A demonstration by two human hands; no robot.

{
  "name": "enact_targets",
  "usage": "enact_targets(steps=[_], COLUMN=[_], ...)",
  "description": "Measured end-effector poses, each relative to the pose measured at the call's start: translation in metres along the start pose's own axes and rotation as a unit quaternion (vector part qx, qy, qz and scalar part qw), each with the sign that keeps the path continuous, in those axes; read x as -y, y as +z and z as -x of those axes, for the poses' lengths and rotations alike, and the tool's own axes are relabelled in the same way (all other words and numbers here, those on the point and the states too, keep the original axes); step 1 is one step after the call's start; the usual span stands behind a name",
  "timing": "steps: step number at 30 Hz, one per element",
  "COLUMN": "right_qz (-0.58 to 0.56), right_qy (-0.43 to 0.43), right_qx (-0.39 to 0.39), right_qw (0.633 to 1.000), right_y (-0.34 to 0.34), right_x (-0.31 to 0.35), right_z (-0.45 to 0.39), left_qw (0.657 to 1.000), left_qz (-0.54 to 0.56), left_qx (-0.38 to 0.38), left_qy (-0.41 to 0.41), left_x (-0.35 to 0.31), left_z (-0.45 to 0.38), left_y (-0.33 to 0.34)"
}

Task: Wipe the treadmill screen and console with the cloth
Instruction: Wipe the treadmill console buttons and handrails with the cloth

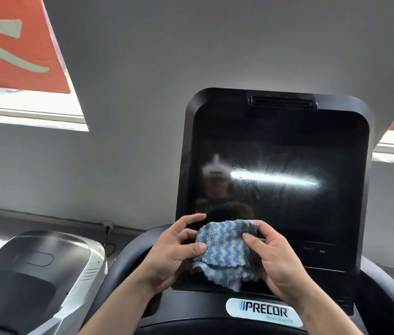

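A tall black treadmill screen [288,146] stands in front of me, switched off, with a streaky reflection of a light across its middle. Below it the black console [191,308] carries a white Precor label [263,311]. A blue-and-white striped cloth [227,247] is folded in front of the screen's lower left part. My left hand [169,252] pinches the cloth's left edge with thumb on top. My right hand [275,257] grips its right side, fingers curled over the top corner. I cannot tell whether the cloth touches the glass.
A neighbouring machine's grey-and-black hood [46,267] lies at the lower left. A curved black handlebar [123,259] rings the console. Behind is a grey wall with windows and red banners [14,44] at the upper left and right. A wall socket with a cable [108,224] sits low.
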State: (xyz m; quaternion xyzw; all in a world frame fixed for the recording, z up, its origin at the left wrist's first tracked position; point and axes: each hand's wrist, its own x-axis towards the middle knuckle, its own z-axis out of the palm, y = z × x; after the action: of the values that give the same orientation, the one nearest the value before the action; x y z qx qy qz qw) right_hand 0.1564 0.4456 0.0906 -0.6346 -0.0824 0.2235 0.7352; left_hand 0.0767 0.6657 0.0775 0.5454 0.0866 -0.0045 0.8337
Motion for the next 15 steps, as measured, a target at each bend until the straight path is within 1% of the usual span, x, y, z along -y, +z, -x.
enact_targets(steps=[2, 3, 5, 7, 8, 10, 12, 14, 15], right_qz=[0.044, 0.066, 0.126, 0.230, 0.269, 0.306, 0.322, 0.333, 0.345], right_qy=[-0.007, -0.014, -0.043, -0.085, -0.106, -0.139, -0.162, -0.192, -0.207], right_qx=[-0.014, -0.011, 0.021, 0.054, 0.059, 0.051, 0.040, 0.055, 0.068], right_qw=[0.999, 0.998, 0.991, 0.968, 0.955, 0.940, 0.932, 0.921, 0.913], right_y=[0.002, 0.001, 0.000, 0.004, 0.007, 0.014, 0.023, 0.035, 0.042], right_x=[0.000, 0.000, -0.001, -0.001, 0.000, 0.002, 0.007, 0.011, 0.012], right_z=[0.000, -0.001, 0.000, 0.002, 0.002, 0.001, 0.000, -0.003, -0.005], left_qw=[0.999, 0.997, 0.987, 0.977, 0.971, 0.955, 0.941, 0.923, 0.909], left_qz=[-0.042, -0.081, -0.159, -0.205, -0.225, -0.260, -0.287, -0.323, -0.346], left_qx=[0.002, 0.000, -0.009, -0.025, -0.036, -0.068, -0.096, -0.121, -0.147], left_qy=[0.008, 0.015, 0.033, 0.058, 0.078, 0.123, 0.151, 0.168, 0.180], left_x=[0.000, 0.001, 0.006, 0.008, 0.009, 0.011, 0.015, 0.021, 0.025], left_z=[0.003, 0.004, 0.005, 0.005, 0.005, 0.005, 0.005, 0.007, 0.008], left_y=[0.000, -0.001, -0.005, -0.008, -0.009, -0.010, -0.013, -0.015, -0.016])
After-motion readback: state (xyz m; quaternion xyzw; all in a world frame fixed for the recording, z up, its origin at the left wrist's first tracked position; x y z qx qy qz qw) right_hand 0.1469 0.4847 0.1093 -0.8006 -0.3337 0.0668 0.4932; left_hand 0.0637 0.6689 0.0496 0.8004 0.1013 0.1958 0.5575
